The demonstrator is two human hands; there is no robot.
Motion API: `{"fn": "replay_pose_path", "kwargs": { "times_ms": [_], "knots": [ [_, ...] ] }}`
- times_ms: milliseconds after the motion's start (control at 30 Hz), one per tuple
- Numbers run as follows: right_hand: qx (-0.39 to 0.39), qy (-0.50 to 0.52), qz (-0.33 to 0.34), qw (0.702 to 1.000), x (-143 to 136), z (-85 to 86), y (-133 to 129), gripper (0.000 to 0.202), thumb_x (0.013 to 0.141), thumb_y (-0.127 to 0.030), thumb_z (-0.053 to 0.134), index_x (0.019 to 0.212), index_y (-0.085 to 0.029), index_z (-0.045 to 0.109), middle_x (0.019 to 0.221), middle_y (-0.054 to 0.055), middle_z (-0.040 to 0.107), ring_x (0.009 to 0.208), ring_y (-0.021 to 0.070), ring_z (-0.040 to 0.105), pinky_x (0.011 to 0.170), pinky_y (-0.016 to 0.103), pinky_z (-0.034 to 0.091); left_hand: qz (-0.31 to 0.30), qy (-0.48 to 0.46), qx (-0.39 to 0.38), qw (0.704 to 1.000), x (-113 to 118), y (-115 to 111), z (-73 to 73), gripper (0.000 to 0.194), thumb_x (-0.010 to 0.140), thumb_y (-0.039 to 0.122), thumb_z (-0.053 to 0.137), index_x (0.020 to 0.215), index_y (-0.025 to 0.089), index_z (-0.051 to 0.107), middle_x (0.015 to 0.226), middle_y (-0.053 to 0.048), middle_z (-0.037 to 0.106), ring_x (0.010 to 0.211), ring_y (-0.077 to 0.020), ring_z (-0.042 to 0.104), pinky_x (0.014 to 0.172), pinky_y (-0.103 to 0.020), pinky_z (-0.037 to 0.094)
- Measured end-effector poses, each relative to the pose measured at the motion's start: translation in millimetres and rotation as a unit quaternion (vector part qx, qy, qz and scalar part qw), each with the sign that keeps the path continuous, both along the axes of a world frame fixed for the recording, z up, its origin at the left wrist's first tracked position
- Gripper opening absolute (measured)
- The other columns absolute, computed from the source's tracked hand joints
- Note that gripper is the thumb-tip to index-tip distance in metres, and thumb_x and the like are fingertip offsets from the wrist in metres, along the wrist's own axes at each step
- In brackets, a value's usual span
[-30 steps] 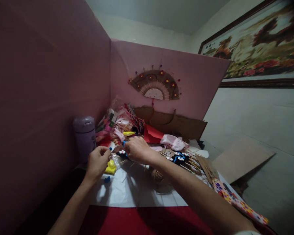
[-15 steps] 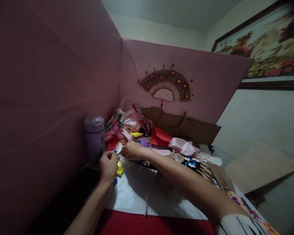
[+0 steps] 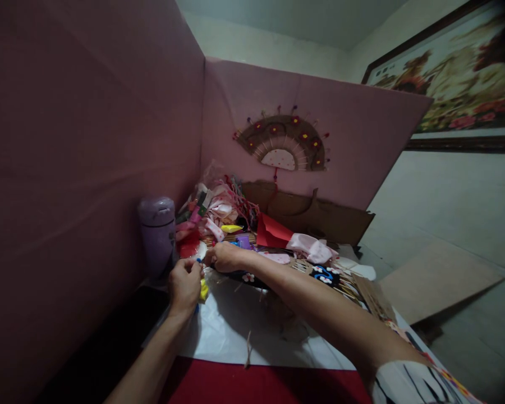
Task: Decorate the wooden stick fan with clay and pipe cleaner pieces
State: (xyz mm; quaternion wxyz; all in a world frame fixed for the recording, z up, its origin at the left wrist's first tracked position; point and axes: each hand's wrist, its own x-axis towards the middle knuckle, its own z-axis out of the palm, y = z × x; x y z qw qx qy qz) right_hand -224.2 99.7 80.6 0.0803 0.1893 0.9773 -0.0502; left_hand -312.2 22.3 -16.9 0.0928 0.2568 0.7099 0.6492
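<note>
My left hand [image 3: 185,285] is closed in a pinch, with a small blue lump [image 3: 199,260] at its fingertips. Just right of it, my right hand [image 3: 226,257] is closed too, its fingers pointing left; whatever they hold is hidden or too small to name. A white round piece [image 3: 202,249] lies behind the fingertips. Below them sits a yellow packet [image 3: 204,290] in clear plastic. Under my right forearm stretches a black craft piece with white flowers [image 3: 248,278], partly covered by the arm.
A lilac bottle [image 3: 157,241] stands left of my hands. Fabric and yarn scraps [image 3: 223,205], red paper [image 3: 272,231] and pink cloth [image 3: 312,248] are heaped behind. A decorated fan [image 3: 284,143] hangs on the pink panel [image 3: 362,123]. Twine [image 3: 248,349] lies on the white sheet [image 3: 227,336].
The whole view has shifted slightly, so most things appear a little left and higher. Both hands stay close together in nearly the same pose.
</note>
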Motion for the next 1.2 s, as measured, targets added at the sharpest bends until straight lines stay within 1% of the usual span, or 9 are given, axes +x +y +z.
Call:
{"fn": "replay_pose_path", "kwargs": {
  "times_ms": [167,300,433,533,633,767,933,1067,1200],
  "knots": [
    [0.005,-0.01,0.0,1.0,-1.6,1.3,-1.6,0.034,0.072,-0.009,0.052,0.102,-0.019,0.067,0.101,0.006,0.07,0.091,0.0182,0.064,0.066,0.02,0.044,-0.005,0.049,-0.038,0.998,0.2,-0.2,-0.3,0.016,0.067,0.03,0.053,0.069,0.016,0.06,0.059,-0.004,0.063,0.054,-0.0179,0.06,0.049,-0.025,0.042],
    [0.012,-0.011,-0.004,1.0,-2.9,-0.8,-0.5,0.034,0.071,-0.01,0.053,0.101,-0.018,0.067,0.099,0.009,0.07,0.092,0.0215,0.064,0.068,0.023,0.045,-0.013,0.097,-0.078,0.992,-1.7,-5.9,6.7,0.015,0.071,0.03,0.05,0.072,0.017,0.059,0.065,-0.005,0.064,0.06,-0.0186,0.061,0.053,-0.025,0.041],
    [0.006,-0.007,-0.002,1.0,-3.4,-2.8,2.5,0.036,0.07,-0.009,0.054,0.102,-0.018,0.067,0.101,0.008,0.07,0.094,0.0199,0.064,0.071,0.022,0.045,-0.037,0.155,-0.135,0.978,-2.8,-13.0,13.5,0.011,0.072,0.027,0.05,0.069,0.02,0.058,0.063,-0.004,0.062,0.062,-0.0199,0.059,0.054,-0.026,0.037],
    [0.001,-0.003,-0.001,1.0,-2.6,-3.5,4.4,0.037,0.069,-0.009,0.054,0.102,-0.019,0.067,0.102,0.006,0.07,0.095,0.0192,0.063,0.072,0.022,0.045,-0.061,0.193,-0.173,0.964,-2.0,-14.6,14.1,0.011,0.072,0.025,0.05,0.064,0.02,0.055,0.059,-0.004,0.06,0.059,-0.0198,0.058,0.052,-0.026,0.034],
    [-0.001,-0.001,-0.001,1.0,-1.7,-3.6,4.9,0.036,0.07,-0.009,0.054,0.101,-0.02,0.067,0.101,0.006,0.07,0.094,0.0184,0.064,0.07,0.021,0.044,-0.066,0.217,-0.197,0.954,-1.5,-13.7,13.0,0.012,0.074,0.023,0.047,0.065,0.02,0.054,0.061,-0.005,0.06,0.061,-0.0196,0.058,0.052,-0.025,0.033],
    [-0.003,-0.002,-0.004,1.0,-1.0,-2.5,4.2,0.035,0.071,-0.009,0.053,0.101,-0.019,0.067,0.099,0.006,0.071,0.09,0.0186,0.065,0.065,0.02,0.044,-0.067,0.236,-0.218,0.944,-1.8,-12.5,12.3,0.012,0.076,0.023,0.046,0.067,0.02,0.053,0.064,-0.005,0.061,0.063,-0.0194,0.058,0.053,-0.025,0.033],
    [-0.001,-0.002,-0.001,1.0,-1.3,-1.7,4.2,0.033,0.072,-0.009,0.052,0.1,-0.019,0.067,0.098,0.006,0.071,0.09,0.0189,0.064,0.064,0.02,0.043,-0.066,0.25,-0.233,0.937,-1.0,-12.9,12.4,0.012,0.076,0.022,0.044,0.067,0.02,0.053,0.064,-0.006,0.061,0.063,-0.0198,0.058,0.054,-0.026,0.034],
    [0.003,-0.006,0.007,1.0,-3.6,-2.9,5.3,0.033,0.071,-0.009,0.052,0.099,-0.018,0.067,0.096,0.005,0.071,0.088,0.0178,0.065,0.064,0.02,0.043,-0.065,0.255,-0.238,0.935,-0.4,-13.0,12.0,0.013,0.077,0.022,0.044,0.069,0.02,0.054,0.065,-0.006,0.062,0.064,-0.0195,0.059,0.055,-0.025,0.035],
    [0.014,-0.011,0.01,1.0,-7.5,-4.5,5.9,0.03,0.073,-0.012,0.052,0.098,-0.017,0.068,0.097,0.007,0.071,0.089,0.0196,0.064,0.068,0.022,0.044,-0.067,0.26,-0.244,0.932,-0.1,-12.6,11.4,0.013,0.077,0.021,0.044,0.07,0.019,0.055,0.067,-0.006,0.063,0.065,-0.0198,0.06,0.055,-0.025,0.035]
  ]
}}
